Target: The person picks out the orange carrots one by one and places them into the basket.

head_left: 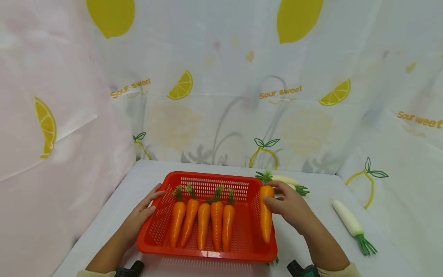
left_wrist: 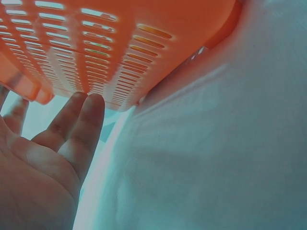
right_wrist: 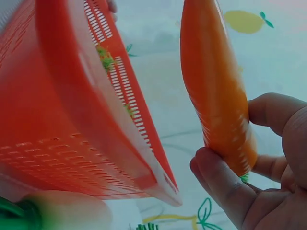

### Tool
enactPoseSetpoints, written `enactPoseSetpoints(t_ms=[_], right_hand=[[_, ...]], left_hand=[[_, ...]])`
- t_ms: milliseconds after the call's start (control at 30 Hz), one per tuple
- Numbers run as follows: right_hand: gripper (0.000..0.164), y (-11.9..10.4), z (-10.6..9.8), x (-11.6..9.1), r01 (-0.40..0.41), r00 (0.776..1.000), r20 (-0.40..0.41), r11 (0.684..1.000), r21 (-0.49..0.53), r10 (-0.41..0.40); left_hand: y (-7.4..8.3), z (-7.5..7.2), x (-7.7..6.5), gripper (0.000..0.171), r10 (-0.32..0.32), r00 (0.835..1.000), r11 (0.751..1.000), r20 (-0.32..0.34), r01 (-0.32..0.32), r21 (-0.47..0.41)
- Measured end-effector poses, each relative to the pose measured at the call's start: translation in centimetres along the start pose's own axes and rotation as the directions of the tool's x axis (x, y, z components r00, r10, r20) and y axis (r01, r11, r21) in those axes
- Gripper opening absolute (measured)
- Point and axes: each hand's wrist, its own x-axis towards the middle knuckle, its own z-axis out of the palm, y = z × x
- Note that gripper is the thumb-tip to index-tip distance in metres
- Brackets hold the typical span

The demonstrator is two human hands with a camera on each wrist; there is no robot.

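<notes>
Several orange carrots (head_left: 203,223) with green tops lie side by side in a red perforated basket (head_left: 200,252). My right hand (head_left: 290,204) pinches another carrot (head_left: 265,215) between thumb and fingers near its thick leafy end. That carrot overlaps the basket's right rim in the head view, its thin tip toward me. In the right wrist view the gripped carrot (right_wrist: 211,86) hangs beside the basket wall (right_wrist: 53,110). At the basket's left side my left hand (head_left: 138,219) touches the rim with thumb and fingers. The left wrist view shows its straight fingers (left_wrist: 86,124) against the slotted outer wall (left_wrist: 115,62).
White radishes (head_left: 285,179) with green stalks lie behind my right hand. Another radish (head_left: 347,219) is on the right of the white table (head_left: 311,238). Green leaves (head_left: 274,261) peek out by the basket's front right corner. A lemon-print curtain (head_left: 221,127) encloses the table.
</notes>
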Motion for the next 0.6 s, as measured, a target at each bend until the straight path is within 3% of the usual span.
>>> enactPoseSetpoints(t_ms=[267, 600], right_hand=[[0.052, -1.7, 0.5, 1.8, -0.037, 0.999, 0.038, 0.998, -0.055, 0.039], [0.050, -1.7, 1.3, 3.8, -0.069, 0.989, 0.125, 0.994, -0.081, 0.079]], left_hand=[[0.1, -0.1, 0.0, 0.049, -0.002, 1.000, 1.000, -0.012, 0.002, 0.009], [-0.3, -0.1, 0.1, 0.050, -0.011, 1.000, 1.000, -0.008, 0.012, 0.024]])
